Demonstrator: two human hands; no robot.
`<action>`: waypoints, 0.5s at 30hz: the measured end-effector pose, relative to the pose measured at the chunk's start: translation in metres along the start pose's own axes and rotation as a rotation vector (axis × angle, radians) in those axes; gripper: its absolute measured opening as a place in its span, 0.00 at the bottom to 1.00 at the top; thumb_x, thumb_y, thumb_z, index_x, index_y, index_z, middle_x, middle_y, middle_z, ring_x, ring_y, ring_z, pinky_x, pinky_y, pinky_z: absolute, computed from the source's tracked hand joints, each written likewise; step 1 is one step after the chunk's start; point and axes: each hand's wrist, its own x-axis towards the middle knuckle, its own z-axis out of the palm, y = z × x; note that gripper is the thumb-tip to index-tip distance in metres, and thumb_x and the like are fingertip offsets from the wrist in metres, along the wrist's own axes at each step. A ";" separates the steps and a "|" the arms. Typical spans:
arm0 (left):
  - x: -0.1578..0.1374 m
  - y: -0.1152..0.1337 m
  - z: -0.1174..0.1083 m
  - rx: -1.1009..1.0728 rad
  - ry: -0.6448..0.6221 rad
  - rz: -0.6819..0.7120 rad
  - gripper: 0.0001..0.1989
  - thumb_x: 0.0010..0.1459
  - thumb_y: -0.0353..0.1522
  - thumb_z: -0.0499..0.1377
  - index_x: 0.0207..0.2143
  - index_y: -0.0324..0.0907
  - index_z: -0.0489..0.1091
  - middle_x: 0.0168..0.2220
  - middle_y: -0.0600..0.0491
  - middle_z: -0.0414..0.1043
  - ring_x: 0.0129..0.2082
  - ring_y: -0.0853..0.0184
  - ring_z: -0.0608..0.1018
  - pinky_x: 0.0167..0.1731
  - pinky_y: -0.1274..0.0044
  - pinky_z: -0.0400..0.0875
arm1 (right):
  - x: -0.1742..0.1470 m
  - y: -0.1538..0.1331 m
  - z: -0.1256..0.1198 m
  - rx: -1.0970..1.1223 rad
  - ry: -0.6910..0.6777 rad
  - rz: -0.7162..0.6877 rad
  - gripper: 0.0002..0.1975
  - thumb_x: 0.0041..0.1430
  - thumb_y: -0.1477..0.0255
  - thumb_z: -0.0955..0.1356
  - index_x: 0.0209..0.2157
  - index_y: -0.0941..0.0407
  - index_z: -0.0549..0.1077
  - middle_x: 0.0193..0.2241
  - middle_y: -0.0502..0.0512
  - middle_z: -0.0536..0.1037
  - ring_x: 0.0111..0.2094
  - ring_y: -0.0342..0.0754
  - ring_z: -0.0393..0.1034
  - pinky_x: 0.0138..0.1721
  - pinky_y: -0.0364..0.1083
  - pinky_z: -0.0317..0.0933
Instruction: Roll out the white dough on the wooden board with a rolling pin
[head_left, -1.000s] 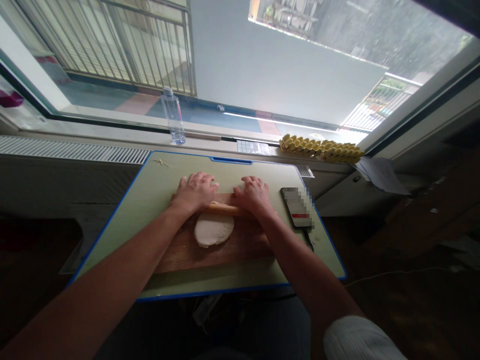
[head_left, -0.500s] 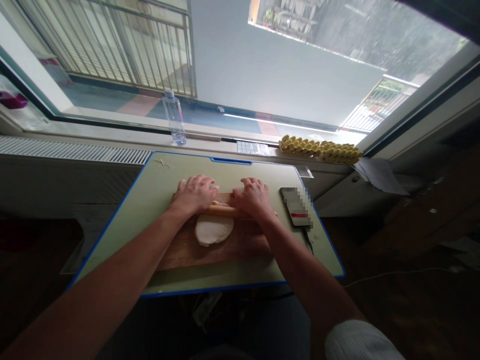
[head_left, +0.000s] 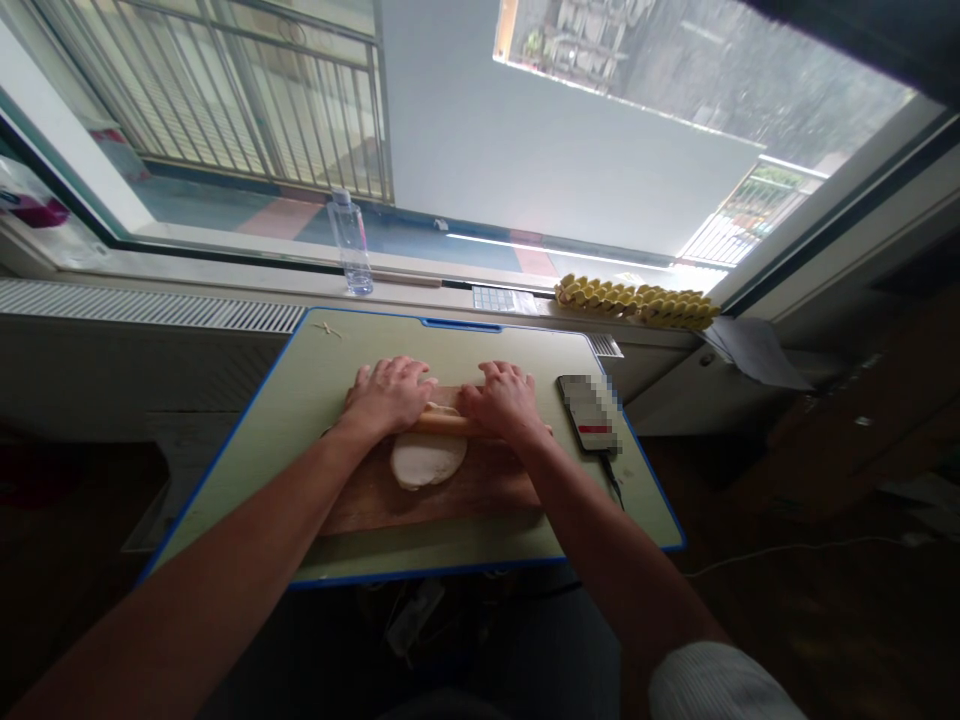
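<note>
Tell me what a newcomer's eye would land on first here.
Probably the left hand and right hand, both over a rolling pin that crosses pale dough on a wooden board. Next, perhaps, the yellow egg tray toward the right of the windowsill, with a clear bottle standing upright farther left.

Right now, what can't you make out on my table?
All in the head view:
Rolling pin: stretches covered by the left hand and right hand.
Dough: the strip beneath the rolling pin is hidden.
Phone: screen blurred by pixel blocks.
Board: left side behind the left forearm.
</note>
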 end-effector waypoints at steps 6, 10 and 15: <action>-0.005 0.003 -0.003 0.014 -0.004 0.001 0.28 0.73 0.49 0.45 0.65 0.53 0.72 0.71 0.47 0.69 0.69 0.52 0.69 0.69 0.54 0.59 | -0.004 0.000 0.000 -0.003 -0.015 0.001 0.26 0.69 0.61 0.64 0.63 0.56 0.74 0.66 0.65 0.74 0.67 0.63 0.64 0.69 0.64 0.53; -0.009 0.004 -0.004 0.025 0.004 0.005 0.29 0.73 0.49 0.44 0.66 0.51 0.72 0.71 0.46 0.69 0.69 0.52 0.70 0.69 0.54 0.59 | -0.008 -0.001 0.000 0.004 -0.017 0.001 0.25 0.69 0.61 0.64 0.62 0.54 0.75 0.65 0.64 0.75 0.66 0.62 0.64 0.70 0.64 0.52; -0.014 0.004 -0.002 0.047 0.031 0.010 0.29 0.73 0.49 0.44 0.65 0.51 0.72 0.70 0.46 0.70 0.68 0.52 0.70 0.68 0.55 0.60 | -0.013 -0.001 0.001 -0.005 -0.002 -0.007 0.26 0.69 0.60 0.64 0.63 0.55 0.74 0.65 0.65 0.75 0.66 0.62 0.65 0.69 0.65 0.53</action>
